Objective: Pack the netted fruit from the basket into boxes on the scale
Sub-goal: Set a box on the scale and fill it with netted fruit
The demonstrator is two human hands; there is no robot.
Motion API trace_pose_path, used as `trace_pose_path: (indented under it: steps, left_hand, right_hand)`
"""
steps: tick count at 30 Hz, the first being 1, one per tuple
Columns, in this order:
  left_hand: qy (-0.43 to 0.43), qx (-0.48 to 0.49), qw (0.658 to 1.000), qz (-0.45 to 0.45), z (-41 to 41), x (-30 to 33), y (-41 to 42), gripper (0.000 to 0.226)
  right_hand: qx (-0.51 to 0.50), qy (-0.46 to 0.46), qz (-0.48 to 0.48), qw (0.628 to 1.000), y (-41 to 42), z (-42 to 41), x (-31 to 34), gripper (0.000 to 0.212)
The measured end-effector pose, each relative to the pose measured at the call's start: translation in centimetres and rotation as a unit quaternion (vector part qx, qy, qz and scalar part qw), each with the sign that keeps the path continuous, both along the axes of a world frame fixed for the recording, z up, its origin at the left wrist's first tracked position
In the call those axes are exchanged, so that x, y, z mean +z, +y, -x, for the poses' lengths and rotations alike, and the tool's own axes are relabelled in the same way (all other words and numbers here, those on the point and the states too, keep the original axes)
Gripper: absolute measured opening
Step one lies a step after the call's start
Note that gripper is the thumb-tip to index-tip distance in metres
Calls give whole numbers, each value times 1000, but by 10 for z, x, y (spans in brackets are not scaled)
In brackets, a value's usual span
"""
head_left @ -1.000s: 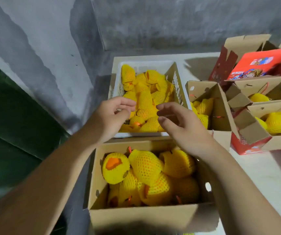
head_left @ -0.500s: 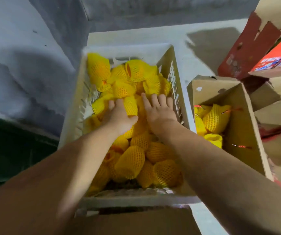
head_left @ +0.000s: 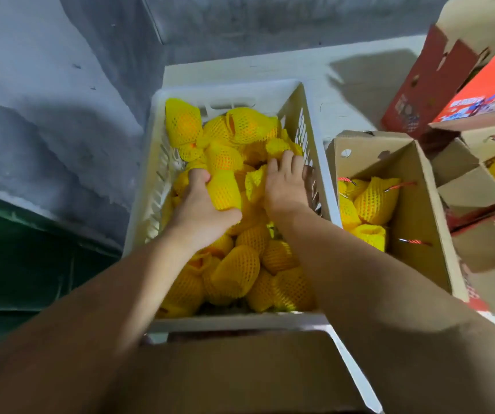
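Note:
A white slatted plastic basket (head_left: 231, 94) sits in front of me, filled with several fruits in yellow foam netting (head_left: 237, 270). Both my hands are inside it. My left hand (head_left: 201, 207) curls round one netted fruit (head_left: 225, 191) in the middle of the pile, thumb under it. My right hand (head_left: 285, 186) lies on the pile near the basket's right wall, fingers stretched forward over the netted fruit there. The flap of a brown cardboard box (head_left: 240, 372) shows at the bottom edge, its inside hidden.
To the right of the basket stands an open cardboard box (head_left: 419, 210) with a few netted fruits. Further right are more open boxes (head_left: 479, 186) and a red printed carton (head_left: 479, 94). A grey wall runs along the left and back.
The view has drawn closer over the basket. My left hand has closed round a netted fruit, and my right hand has slid toward the basket's right wall.

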State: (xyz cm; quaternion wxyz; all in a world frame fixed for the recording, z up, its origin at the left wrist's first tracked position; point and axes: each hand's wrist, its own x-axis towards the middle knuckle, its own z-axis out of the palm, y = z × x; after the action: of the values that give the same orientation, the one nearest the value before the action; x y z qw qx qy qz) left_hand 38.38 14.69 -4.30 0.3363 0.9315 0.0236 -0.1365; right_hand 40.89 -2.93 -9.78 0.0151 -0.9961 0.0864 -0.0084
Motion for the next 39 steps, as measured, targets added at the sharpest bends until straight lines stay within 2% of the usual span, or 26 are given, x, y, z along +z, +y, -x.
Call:
trace_pose_path:
  steps: [3,5,7,9,12,14,16,18,21,23,26,29,31,32,33,36,39]
  left_hand:
    - [52,89,987,125,37,41,28,84]
    - [83,112,971,196,67,67,47,82]
    - [89,120,953,263,100,92,63,80]
    - [80,124,926,348,134,114,78,72]
    - [56,143,865,478,191,140,100,50]
    - [49,131,823,551,235,150,117,37]
    - [75,140,774,613,279,155,136,40]
    - [113,161,744,639,326,156,156,53]
    - [148,181,743,627,365,149,169,66]
    - [149,202,745,619,389,147,179,69]
    - [148,222,734,625,417,146,194,62]
    - [149,207,716,649,436,148,208,40]
    - [146,195,704,667,444,150,217,37]
    - [141,192,703,670,447,150,221,39]
    - [135,190,708,667,451,152,223,38]
    - [108,176,728,654,460,152,226,46]
    - [74,117,747,650,468,150,227,59]
  right_hand:
    - [-31,-63,-111,991,5,30,17,44]
    - [14,-86,-174,981,7,57,35,71]
    - [79,-78,-312,943,8,83,64,78]
    - [120,-51,-438,890,14,114,104,71]
    - [164,-68,-471,864,37,171,171,69]
    - [206,-74,-505,835,60,221,206,62]
    - [250,-66,-553,792,85,275,223,40]
    - [258,-47,-578,773,120,335,223,25]
    - [185,-65,-607,770,150,388,203,47]
    - [121,-79,-594,792,163,409,191,63]
    - [56,-86,-488,866,171,418,191,81]
    - [70,19,-379,923,171,422,202,109]
    - [63,34,-267,961,167,430,207,97]
    - [47,3,-263,964,167,436,210,84]
    - [26,-35,-313,949,170,445,212,71]
    - [-4,-105,-516,850,190,478,215,45]
    - [49,-17,-618,784,219,509,218,49]
